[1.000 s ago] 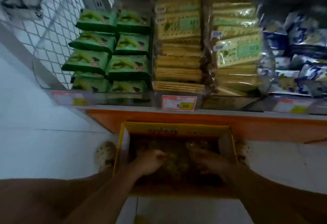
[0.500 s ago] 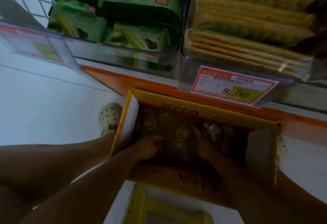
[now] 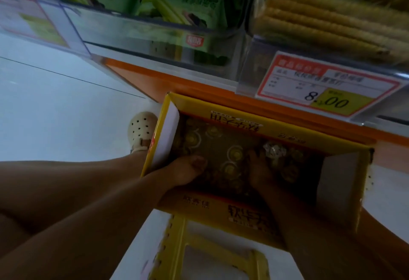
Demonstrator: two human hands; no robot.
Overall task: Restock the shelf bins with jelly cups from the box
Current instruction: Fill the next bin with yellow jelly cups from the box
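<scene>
We have the box (image 3: 243,215) open on the floor (image 3: 55,107), its far edge up against the orange foot of the shelf (image 3: 199,85). Our shoe (image 3: 141,129) is just beside its left edge. We judge it is parked there so that each load needs only a short lift to the bins (image 3: 155,34) above.

The cups (image 3: 234,153) lie loose on the box bottom, lids up, scattered from the far left corner toward the right side. None is out of the box yet.

Both hands are down inside. Our left hand (image 3: 186,171) is in the near left corner, knuckles up and fingers bent down among the cups. Our right hand (image 3: 261,169) is at the middle of the near edge, reaching toward the far right. The light is dim and the view smeared, so we cannot tell whether either grip is closed on a cup or only spread over them. We judge both hands are gathering at once because the cups are small and many, and one hand would carry few.

The bins in view hold green packs (image 3: 181,9) and biscuits (image 3: 332,25), with a price tag (image 3: 327,87) on the front. No bin of cups shows, so the target lies outside this view. A yellow stool (image 3: 210,251) stands at the box's near edge.

An overfull handful could spill on the lift.
</scene>
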